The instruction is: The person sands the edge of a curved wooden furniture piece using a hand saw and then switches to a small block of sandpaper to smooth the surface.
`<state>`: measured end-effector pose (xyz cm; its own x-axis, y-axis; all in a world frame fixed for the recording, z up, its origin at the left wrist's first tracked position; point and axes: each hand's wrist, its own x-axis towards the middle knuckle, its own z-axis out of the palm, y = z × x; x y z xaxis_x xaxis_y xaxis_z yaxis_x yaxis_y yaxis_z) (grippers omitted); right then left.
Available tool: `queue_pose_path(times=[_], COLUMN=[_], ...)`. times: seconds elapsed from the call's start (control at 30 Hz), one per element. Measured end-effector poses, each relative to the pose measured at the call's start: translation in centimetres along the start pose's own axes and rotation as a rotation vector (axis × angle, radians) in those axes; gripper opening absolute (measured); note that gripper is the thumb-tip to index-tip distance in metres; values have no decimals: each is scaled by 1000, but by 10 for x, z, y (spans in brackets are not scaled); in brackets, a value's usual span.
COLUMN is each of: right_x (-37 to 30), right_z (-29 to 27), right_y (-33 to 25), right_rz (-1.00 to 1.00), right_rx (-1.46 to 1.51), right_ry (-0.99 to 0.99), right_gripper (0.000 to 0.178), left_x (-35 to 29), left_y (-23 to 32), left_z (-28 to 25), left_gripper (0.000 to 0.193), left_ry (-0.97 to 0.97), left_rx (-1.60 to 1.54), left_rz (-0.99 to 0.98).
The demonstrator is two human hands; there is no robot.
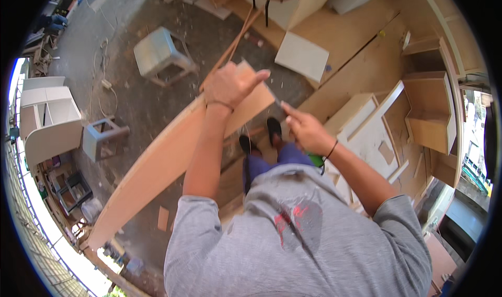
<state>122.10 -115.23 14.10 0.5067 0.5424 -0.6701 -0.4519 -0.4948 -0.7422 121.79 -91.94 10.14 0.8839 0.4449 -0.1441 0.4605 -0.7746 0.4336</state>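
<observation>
You are in a woodworking shop that makes furniture or cabinets, to judge by what surrounds you. On your right stands a bare-wood cabinet box (428, 129); on your left, a white cabinet carcass (52, 132) with open compartments. The long wooden panel (157, 163) before you, a loose white panel (302, 56) and a small wood offcut (163, 218) fit that, as do your stained grey floor (209, 35) and the cable (106, 83) lying across it.

Bright daylight, side glare, bent edges

Worn stool (151, 52) on stained grey floor (137, 111)
</observation>
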Motion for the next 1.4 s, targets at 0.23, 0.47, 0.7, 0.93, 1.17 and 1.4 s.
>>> queue_pose_path(times=[0.23,0.47,0.7,0.93,1.17,1.4], right_x=[25,11,-6,-8,-3,2], right_z=[1,-33,-73,-107,-125,-145], right_y=[13,85,107,105,90,91], right_rz=[-200,-14,140,13,-75,-65], right_rx=[-227,-22,117,119,217,200], right_ry=[-7,-56,91,174,120,54], right_gripper=[47,51,53,58,64,66], left_x=[9,32,30,4,3,-11], left_y=[-18,-15,-23,-19,-16,-3], left_z=[-4,-2,-8,20,33,24], left_gripper=[83,81,75,55,10,10], left_ry=[84,29,46,216,-91,148], left_rx=[37,28,-48,124,213,248], left_rz=[-14,-6,-36,841,807,741])
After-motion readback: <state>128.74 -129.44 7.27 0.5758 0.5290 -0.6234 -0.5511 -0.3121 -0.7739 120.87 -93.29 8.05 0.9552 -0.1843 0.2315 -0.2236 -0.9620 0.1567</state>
